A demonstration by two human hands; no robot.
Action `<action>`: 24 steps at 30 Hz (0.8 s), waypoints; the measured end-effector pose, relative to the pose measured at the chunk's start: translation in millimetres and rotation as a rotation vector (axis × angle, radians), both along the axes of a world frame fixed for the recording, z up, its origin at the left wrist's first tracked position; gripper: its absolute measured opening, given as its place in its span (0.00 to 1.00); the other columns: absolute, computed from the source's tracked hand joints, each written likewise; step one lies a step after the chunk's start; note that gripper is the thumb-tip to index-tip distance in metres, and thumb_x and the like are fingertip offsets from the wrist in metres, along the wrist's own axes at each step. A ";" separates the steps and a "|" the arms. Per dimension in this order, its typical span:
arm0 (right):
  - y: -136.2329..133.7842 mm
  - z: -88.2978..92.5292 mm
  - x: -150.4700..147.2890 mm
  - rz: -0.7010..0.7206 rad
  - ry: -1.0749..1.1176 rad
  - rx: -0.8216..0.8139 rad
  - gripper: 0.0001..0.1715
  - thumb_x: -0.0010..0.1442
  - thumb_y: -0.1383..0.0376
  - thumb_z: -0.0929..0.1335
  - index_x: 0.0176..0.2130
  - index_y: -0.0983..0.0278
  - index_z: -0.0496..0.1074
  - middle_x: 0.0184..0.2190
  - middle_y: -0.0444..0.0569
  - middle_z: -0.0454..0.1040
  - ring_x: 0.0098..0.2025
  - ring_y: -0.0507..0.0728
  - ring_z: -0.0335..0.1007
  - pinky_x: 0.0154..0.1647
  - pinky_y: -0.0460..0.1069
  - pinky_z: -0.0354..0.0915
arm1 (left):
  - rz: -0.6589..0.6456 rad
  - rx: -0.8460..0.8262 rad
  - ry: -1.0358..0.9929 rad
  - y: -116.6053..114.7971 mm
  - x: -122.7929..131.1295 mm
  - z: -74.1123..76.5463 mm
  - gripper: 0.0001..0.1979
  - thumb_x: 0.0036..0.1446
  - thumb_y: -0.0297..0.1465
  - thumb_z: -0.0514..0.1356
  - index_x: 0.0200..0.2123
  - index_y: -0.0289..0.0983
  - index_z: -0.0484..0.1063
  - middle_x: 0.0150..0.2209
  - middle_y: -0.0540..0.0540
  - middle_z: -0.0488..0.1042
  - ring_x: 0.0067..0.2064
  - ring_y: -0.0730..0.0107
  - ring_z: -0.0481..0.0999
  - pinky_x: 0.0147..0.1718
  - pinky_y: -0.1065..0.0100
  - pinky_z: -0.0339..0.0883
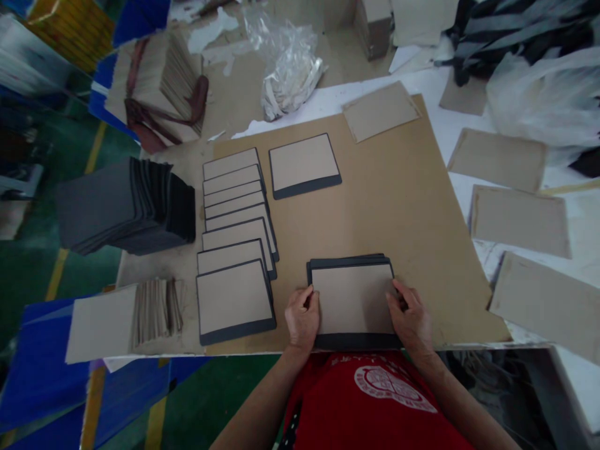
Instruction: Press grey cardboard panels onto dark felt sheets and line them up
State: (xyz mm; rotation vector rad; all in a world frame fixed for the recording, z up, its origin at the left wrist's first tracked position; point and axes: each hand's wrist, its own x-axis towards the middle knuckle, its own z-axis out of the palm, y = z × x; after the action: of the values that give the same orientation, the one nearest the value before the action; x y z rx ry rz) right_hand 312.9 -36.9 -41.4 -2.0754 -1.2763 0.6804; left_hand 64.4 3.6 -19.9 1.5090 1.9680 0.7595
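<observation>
A beige cardboard panel (pixel 352 300) lies on a small stack of black sheets (pixel 356 341) at the table's front edge. The dark margin shows along the panel's top and is wider at the bottom. My left hand (pixel 302 317) is closed at the panel's left edge, thumb and forefinger pinched there. At the opposite edge, my right hand (pixel 411 315) grips with fingers curled. Left of my hands, an overlapping row of similar black-bordered panels (pixel 234 297) runs away from me. One more bordered panel (pixel 304 164) lies flat farther back.
A tall stack of black sheets (pixel 126 206) stands at the left, with upright cardboard pieces (pixel 154 312) nearer me. A strapped cardboard bundle (pixel 162 81) and a clear plastic bag (pixel 290 75) are at the back. Several loose boards (pixel 520 222) lie on the right.
</observation>
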 end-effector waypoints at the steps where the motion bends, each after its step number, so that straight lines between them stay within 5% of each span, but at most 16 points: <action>1: -0.2 -0.5 0.2 0.002 -0.014 -0.007 0.25 0.61 0.55 0.65 0.53 0.65 0.74 0.38 0.53 0.75 0.34 0.57 0.69 0.38 0.54 0.68 | 0.002 0.000 0.009 -0.2 0.0 -0.6 0.09 0.58 0.33 0.60 0.39 0.38 0.79 0.35 0.45 0.80 0.38 0.65 0.78 0.41 0.63 0.71; 15: 3.7 6.2 -5.0 0.038 -0.162 -0.008 0.23 0.61 0.57 0.65 0.52 0.64 0.73 0.41 0.55 0.69 0.40 0.61 0.66 0.44 0.57 0.68 | 0.116 -0.027 0.099 1.9 4.0 3.2 0.10 0.53 0.29 0.63 0.41 0.37 0.73 0.34 0.47 0.72 0.35 0.66 0.73 0.36 0.63 0.70; 24: 7.6 14.3 -21.4 0.442 -0.408 0.002 0.34 0.59 0.75 0.60 0.61 0.56 0.69 0.46 0.58 0.68 0.44 0.64 0.63 0.44 0.59 0.68 | -0.498 0.059 0.331 -0.6 18.4 5.6 0.24 0.58 0.21 0.53 0.56 0.42 0.71 0.55 0.41 0.72 0.55 0.56 0.69 0.55 0.54 0.66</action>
State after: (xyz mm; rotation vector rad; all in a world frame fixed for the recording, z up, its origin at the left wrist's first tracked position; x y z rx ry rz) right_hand 291.5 -29.3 -27.1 -2.0095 -1.9996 0.4422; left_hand 82.7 3.0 -14.4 2.1562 1.6738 0.3724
